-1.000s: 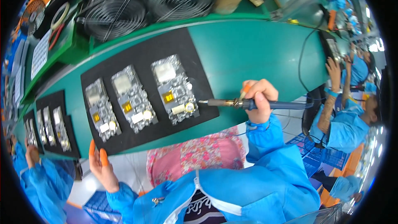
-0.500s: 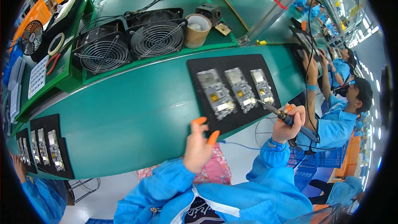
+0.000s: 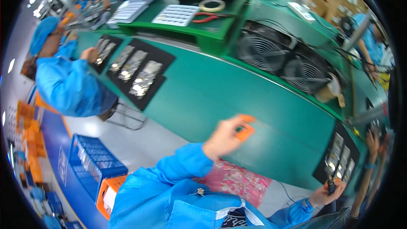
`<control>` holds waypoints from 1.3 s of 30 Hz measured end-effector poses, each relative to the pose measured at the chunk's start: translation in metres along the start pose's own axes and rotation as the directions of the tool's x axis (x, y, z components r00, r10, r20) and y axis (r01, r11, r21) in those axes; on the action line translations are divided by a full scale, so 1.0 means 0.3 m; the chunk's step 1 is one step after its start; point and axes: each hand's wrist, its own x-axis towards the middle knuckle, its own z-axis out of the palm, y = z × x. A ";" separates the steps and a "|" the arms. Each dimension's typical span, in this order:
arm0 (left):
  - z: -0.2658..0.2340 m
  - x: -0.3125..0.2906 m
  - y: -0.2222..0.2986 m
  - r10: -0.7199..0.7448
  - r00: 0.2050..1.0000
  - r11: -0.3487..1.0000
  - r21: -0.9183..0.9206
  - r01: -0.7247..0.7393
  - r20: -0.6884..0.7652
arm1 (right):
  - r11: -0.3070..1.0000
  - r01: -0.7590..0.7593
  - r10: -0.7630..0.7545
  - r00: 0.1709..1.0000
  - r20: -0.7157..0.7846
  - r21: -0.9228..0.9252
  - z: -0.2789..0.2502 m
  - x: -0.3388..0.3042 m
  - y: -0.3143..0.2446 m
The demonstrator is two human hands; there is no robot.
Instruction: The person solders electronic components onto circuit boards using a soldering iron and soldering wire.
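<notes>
Over the bare green bench [image 3: 203,101] hovers my left hand [image 3: 227,138], blurred, with orange finger cots on thumb and forefinger. Its thumb and forefinger curve apart, and nothing shows between them. At the lower right my right hand [image 3: 328,193] grips a soldering iron [image 3: 331,182] with its tip upward. The iron lies beside a black mat [image 3: 320,171] bearing three circuit boards [image 3: 335,150], and its tip is close to their near ends. Whether the tip touches a board cannot be made out.
More boards [image 3: 132,65] lie on black mats to the left, where a co-worker [image 3: 68,76] reaches in. Two fans [image 3: 263,53] and a paper-coloured cup [image 3: 328,91] line the shelf. Red pliers [image 3: 207,18] and a tape roll [image 3: 212,5] sit farther left. Another person's arms [image 3: 371,161] are at right.
The view has swung left, so the mat with three boards now sits at the far right. My left hand's fingers have drawn closer together. My right hand still holds the soldering iron.
</notes>
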 end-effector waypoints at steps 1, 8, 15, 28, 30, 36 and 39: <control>-0.132 -0.014 -0.022 0.043 0.986 0.995 0.101 -0.027 -0.164 | 0.999 0.012 -0.014 0.999 -0.044 -0.041 0.033 -0.005 -0.006; -0.750 -0.277 -0.125 0.220 0.416 0.735 0.430 0.523 -0.882 | 0.988 -0.090 0.073 0.988 0.137 0.125 0.265 -0.033 0.010; -0.863 -0.333 -0.268 -0.221 0.440 0.799 0.096 0.593 -0.871 | 0.981 -0.082 0.025 0.953 0.301 0.176 0.375 -0.067 -0.021; -0.416 -0.360 -0.034 -0.673 0.740 0.538 -0.675 0.505 0.016 | 0.951 -0.107 -0.011 0.926 0.377 0.291 0.377 -0.109 -0.052; -0.260 -0.327 -0.020 -0.648 0.733 0.466 -0.654 0.595 0.205 | 0.945 -0.108 -0.013 0.930 0.368 0.308 0.375 -0.104 -0.054; 0.178 -0.212 -0.008 -0.533 0.563 0.211 -0.545 0.811 0.631 | 0.945 -0.053 -0.046 0.955 0.292 0.322 0.309 -0.075 -0.040; 0.350 -0.182 -0.008 -0.410 0.513 0.203 -0.473 0.858 0.754 | 0.953 -0.033 -0.062 0.951 0.302 0.300 0.267 -0.056 -0.066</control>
